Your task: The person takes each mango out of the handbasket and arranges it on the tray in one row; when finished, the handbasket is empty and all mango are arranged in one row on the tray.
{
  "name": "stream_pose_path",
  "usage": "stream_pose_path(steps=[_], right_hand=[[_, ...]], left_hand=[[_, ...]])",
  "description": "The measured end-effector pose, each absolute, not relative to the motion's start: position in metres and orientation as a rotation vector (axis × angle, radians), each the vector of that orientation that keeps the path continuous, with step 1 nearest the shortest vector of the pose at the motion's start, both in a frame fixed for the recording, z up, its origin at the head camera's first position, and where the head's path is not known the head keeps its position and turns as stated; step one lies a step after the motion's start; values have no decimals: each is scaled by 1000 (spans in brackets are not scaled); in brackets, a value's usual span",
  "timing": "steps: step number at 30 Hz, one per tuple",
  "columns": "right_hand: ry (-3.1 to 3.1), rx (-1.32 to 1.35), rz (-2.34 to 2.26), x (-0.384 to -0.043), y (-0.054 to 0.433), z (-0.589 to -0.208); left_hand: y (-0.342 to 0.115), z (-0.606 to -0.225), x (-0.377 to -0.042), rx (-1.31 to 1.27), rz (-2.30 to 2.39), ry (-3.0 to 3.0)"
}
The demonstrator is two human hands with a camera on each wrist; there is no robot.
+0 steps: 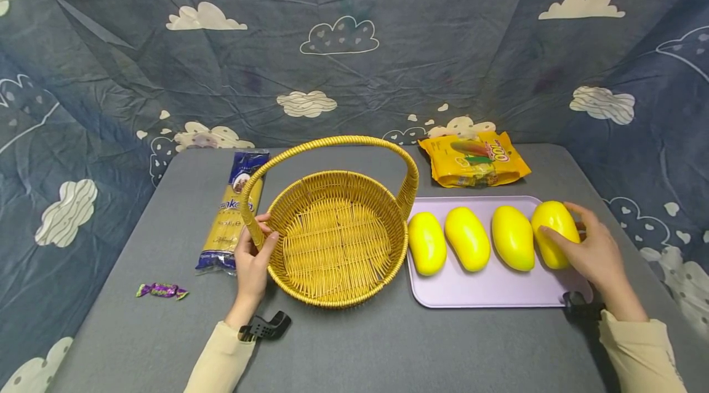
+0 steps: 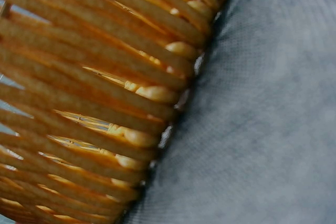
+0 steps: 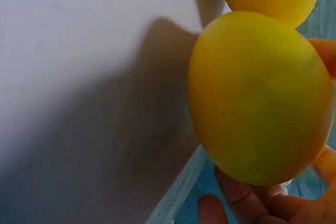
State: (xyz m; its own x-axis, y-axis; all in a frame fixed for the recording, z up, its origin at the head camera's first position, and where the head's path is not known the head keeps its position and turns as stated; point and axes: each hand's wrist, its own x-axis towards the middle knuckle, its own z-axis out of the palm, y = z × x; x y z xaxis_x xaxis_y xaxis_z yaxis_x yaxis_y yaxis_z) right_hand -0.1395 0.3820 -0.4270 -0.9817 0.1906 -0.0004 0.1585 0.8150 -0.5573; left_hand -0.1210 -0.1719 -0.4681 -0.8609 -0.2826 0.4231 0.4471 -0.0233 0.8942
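A golden woven basket (image 1: 338, 245) with a tall arched handle stands in the middle of the table, its inside bare. My left hand (image 1: 255, 269) grips its left side at the foot of the handle, thumb over the rim. Close-up weave of the basket wall (image 2: 94, 77) fills much of the left wrist view, where the hand is hidden. On the right, my right hand (image 1: 598, 253) holds the rightmost yellow mango (image 1: 554, 221), thumb on its near left, fingers round its far right. Several mangoes (image 1: 512, 238) lie in a row on the lilac tray (image 1: 498, 292).
A blue and yellow pasta packet (image 1: 226, 216) lies left of the basket, partly behind its handle. Nearer the left edge is a purple wrapped candy (image 1: 162, 291). Behind the tray sits an orange-yellow snack bag (image 1: 476, 159). A cloud-patterned cloth (image 1: 332, 79) hangs behind the table.
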Motion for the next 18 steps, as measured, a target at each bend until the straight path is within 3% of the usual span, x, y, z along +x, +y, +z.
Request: stream_pose_path(steps=[18], right_hand=[[-3079, -332, 924, -145, 388, -429]], left_hand=[[-171, -467, -120, -153, -1936, -1782]])
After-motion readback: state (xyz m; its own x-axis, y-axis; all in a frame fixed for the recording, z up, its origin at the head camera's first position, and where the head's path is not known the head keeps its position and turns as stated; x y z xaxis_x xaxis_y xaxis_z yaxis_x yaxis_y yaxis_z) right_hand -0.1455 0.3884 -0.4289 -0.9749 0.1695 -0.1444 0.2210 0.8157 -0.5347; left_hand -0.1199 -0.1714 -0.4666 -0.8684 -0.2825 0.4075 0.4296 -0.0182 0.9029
